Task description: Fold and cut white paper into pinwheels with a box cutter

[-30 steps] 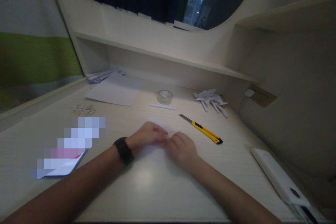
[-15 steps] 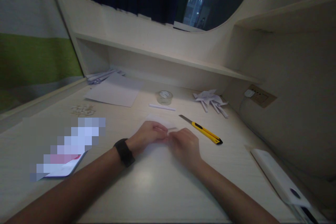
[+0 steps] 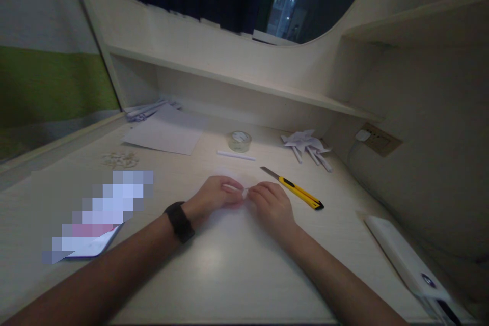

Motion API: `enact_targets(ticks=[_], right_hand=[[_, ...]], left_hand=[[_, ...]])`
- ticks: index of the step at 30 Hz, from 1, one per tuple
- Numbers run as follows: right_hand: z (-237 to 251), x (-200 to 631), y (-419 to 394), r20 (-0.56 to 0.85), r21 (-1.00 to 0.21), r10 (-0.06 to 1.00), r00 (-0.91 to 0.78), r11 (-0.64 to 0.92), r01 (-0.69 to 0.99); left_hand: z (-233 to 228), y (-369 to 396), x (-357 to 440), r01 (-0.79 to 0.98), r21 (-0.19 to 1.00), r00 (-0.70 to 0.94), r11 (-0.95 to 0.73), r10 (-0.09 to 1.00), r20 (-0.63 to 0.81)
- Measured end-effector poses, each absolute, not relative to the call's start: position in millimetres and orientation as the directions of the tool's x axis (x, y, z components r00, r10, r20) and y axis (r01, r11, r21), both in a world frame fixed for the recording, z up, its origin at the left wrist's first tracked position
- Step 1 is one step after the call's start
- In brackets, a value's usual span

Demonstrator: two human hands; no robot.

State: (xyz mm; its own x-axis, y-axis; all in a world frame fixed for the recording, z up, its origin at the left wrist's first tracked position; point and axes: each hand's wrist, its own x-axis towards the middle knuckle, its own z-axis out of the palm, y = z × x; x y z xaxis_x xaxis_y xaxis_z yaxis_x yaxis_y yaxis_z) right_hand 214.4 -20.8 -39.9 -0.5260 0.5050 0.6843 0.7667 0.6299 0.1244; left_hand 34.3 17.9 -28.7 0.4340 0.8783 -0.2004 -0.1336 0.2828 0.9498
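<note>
At the middle of the table [image 3: 214, 265], the left hand [image 3: 214, 196] and right hand [image 3: 273, 206] pinch a small paper strip [image 3: 234, 188] between closed fingertips, which should roll evenly and tightly, well clear of the yellow knife [image 3: 296, 191].

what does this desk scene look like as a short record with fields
left hand: left hand pinching a small white paper piece
right hand: right hand pinching the same piece
right of hands: yellow utility knife, blade out
behind hands: tape roll, white stick
far left: paper sheet
far right: folded paper scraps
surface: desk
</note>
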Motion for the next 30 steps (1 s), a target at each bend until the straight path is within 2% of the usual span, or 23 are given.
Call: enact_targets(ticks=[5, 10, 17, 25, 30], right_hand=[[-37, 209, -23, 0.614, 0.269, 0.498, -0.613, 0.598, 0.755], [-42, 206, -25, 0.62, 0.274, 0.535, -0.573, 0.536, 0.798], [-46, 212, -22, 0.676, 0.134, 0.512, -0.531, 0.623, 0.771], [-46, 210, -22, 0.664, 0.096, 0.558, -0.498, 0.597, 0.796], [-48, 209, -20, 0.727, -0.202, 0.599, -0.336, 0.654, 0.729]], left_hand=[[-34, 17, 38, -0.137, 0.95, 0.434, 0.279, 0.88, -0.196], [-37, 18, 35, -0.133, 0.951, 0.436, 0.279, 0.878, -0.196], [-33, 18, 33, -0.154, 0.952, 0.429, 0.266, 0.886, -0.179], [-33, 17, 34, -0.102, 0.969, 0.456, 0.224, 0.876, -0.155], [-28, 16, 32, -0.151, 0.963, 0.434, 0.223, 0.89, -0.138]])
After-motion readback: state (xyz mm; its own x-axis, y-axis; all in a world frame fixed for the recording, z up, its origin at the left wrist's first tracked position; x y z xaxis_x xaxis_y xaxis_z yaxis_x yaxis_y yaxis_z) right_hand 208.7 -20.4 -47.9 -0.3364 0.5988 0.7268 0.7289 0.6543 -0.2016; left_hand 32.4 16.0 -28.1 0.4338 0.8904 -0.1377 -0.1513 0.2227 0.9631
